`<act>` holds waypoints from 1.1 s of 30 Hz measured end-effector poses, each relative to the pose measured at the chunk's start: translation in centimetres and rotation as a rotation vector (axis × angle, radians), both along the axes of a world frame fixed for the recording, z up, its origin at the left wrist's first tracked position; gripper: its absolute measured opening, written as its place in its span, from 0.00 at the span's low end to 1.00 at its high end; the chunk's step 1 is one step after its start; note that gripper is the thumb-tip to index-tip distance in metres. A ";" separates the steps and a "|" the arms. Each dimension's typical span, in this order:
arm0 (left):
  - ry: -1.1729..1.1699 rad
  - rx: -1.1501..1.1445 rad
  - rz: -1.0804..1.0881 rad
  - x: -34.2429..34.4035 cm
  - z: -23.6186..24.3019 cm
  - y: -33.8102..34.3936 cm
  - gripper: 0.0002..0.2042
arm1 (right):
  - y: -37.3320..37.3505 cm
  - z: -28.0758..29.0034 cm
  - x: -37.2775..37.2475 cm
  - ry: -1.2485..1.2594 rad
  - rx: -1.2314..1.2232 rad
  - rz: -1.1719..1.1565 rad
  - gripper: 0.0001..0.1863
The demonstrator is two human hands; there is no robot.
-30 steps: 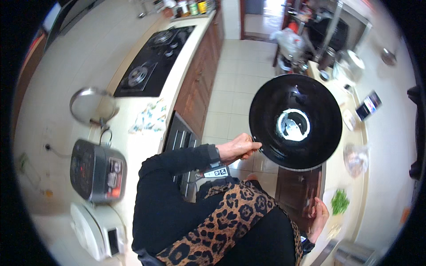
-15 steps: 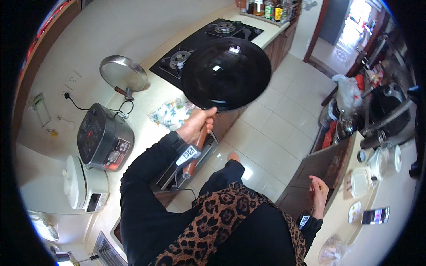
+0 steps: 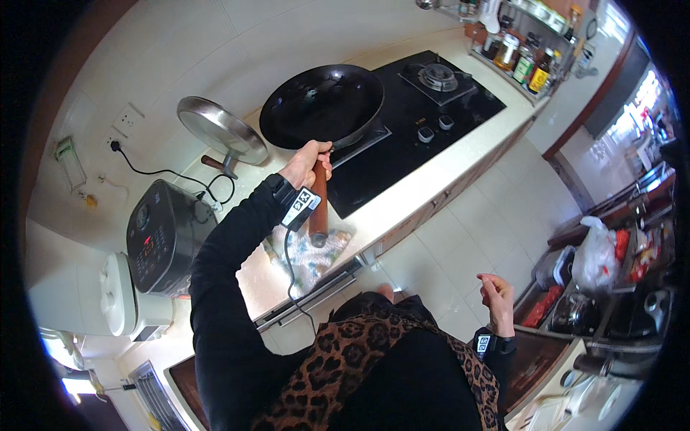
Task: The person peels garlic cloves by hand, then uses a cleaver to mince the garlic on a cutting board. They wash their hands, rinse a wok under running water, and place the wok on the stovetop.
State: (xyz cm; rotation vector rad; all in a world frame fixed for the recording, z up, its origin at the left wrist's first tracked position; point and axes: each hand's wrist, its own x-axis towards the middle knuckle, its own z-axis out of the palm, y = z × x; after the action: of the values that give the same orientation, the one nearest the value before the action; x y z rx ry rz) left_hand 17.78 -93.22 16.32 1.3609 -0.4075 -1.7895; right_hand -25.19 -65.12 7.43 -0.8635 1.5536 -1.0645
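Observation:
My left hand [image 3: 307,167] is closed around the upper part of a brown wooden handle [image 3: 318,208]. The handle belongs to a black wok [image 3: 323,104], whose bowl hangs over or sits on the left burner of the black gas stove [image 3: 402,158]; whether it touches the burner is hidden. Inside, the wok looks dark and shiny. Beneath the handle's end a patterned cloth [image 3: 313,251] lies on the counter. A metal lid [image 3: 221,129] leans against the wall left of the wok. My right hand [image 3: 497,300] hangs over the floor at the right, fingers loosely bent, holding nothing.
A dark rice cooker [image 3: 169,237] and a white lidded appliance [image 3: 118,294] stand on the left counter. Bottles [image 3: 528,65] fill a rack beyond the stove. Several pots and a plastic bag [image 3: 596,255] crowd the shelves at right. A cord runs from the wall socket.
My left hand has carried the wok leftward from over the counter's front edge to the left burner. My view has turned toward the stove. The right hand stays low at the right.

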 end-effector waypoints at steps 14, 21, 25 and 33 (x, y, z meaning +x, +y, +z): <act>-0.332 -0.055 -0.157 3.5 -0.2 -1.0 0.23 | -24.0 1.0 1.4 0.263 -0.158 0.604 0.10; -1.235 -0.197 0.492 16.6 -2.4 4.4 0.23 | -31.0 2.0 1.3 0.217 -0.083 0.556 0.10; -1.164 -0.375 0.961 25.0 -5.7 1.2 0.40 | -33.6 5.1 4.3 0.260 -0.140 0.496 0.13; -0.442 -0.641 1.120 27.3 -10.3 -4.7 0.12 | -30.1 5.9 9.5 0.340 -0.117 0.523 0.17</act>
State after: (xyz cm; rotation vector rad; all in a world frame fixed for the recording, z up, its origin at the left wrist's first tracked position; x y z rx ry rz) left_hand 45.13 -97.95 6.07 1.1230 -0.3010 -0.3825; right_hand -15.71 -95.21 13.34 -1.4946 1.4231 -0.6523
